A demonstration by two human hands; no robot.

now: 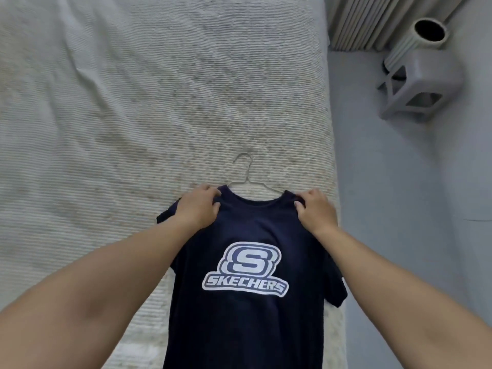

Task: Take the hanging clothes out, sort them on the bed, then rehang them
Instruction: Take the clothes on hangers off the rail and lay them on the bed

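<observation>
T-shirt, navy, white "SKECHERS" logo on the chest, lies front-up on the bed near its right edge, collar pointing away from the person. Right sleeve reaches the bed's edge. A thin wire hanger sits inside the neck opening; hook and upper wire show above the collar, resting on the ribbed pale bedcover.

Left hand on the shirt's left shoulder, fingers curled, gripping fabric beside the collar. Right hand on the other shoulder, fingertips bent and pinching the cloth at the seam.

Grey floor right of the bed. Grey stool there, a ribbed tube leaning across it. Pleated curtain behind.
</observation>
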